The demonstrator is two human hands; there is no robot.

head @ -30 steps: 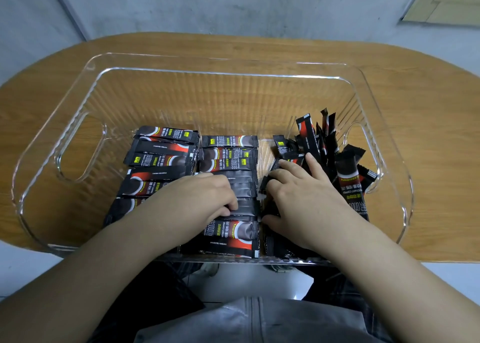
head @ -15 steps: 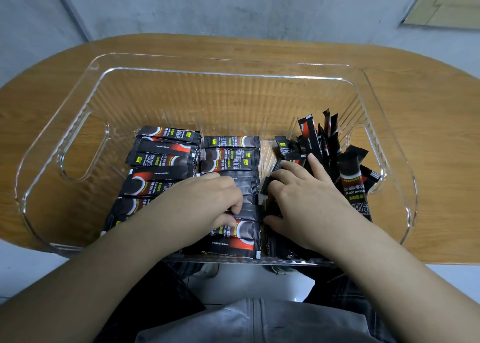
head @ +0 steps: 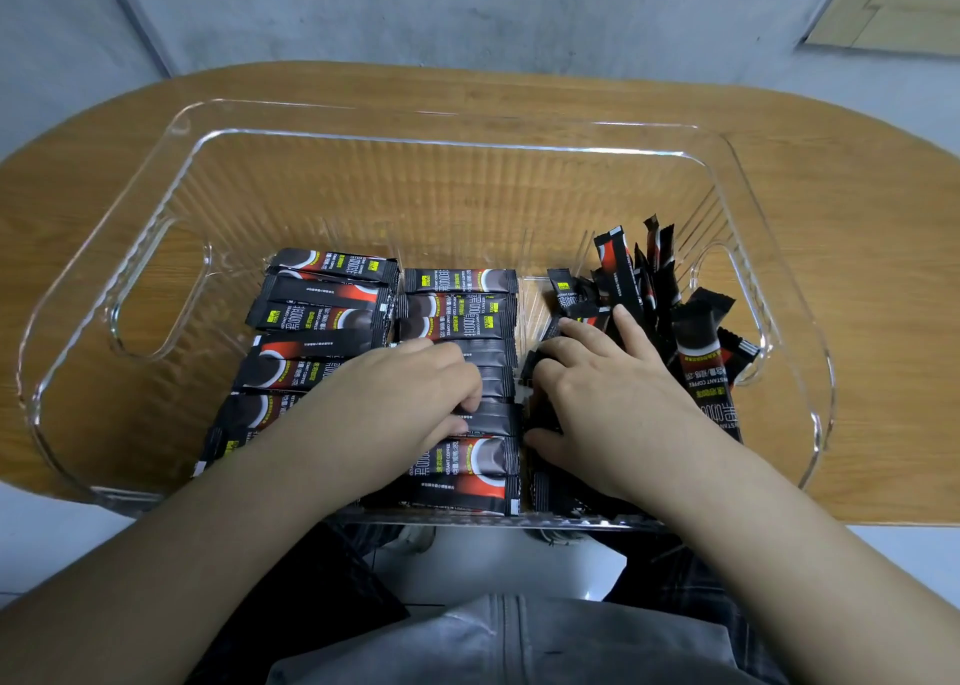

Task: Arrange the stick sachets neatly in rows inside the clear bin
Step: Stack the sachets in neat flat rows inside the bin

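Two flat rows of stick sachets (head: 457, 331) in clear bin (head: 436, 136) on bench (head: 857, 206). Left hand (head: 410, 398) fingers curled, pressing middle row; right hand (head: 597, 388) fingers curled into loose pile (head: 644, 279) at right. Risk: right hand's drag nudges middle row askew; upright sachets topple.

Glossy clear ribbed plastic bin (head: 426, 144), matt wood-grain table (head: 857, 279), sachets (head: 457, 315) prob. satin foil/plastic film.

black-red sachets (head: 460, 321), clear bin (head: 156, 175), wood-grain table (head: 857, 191)
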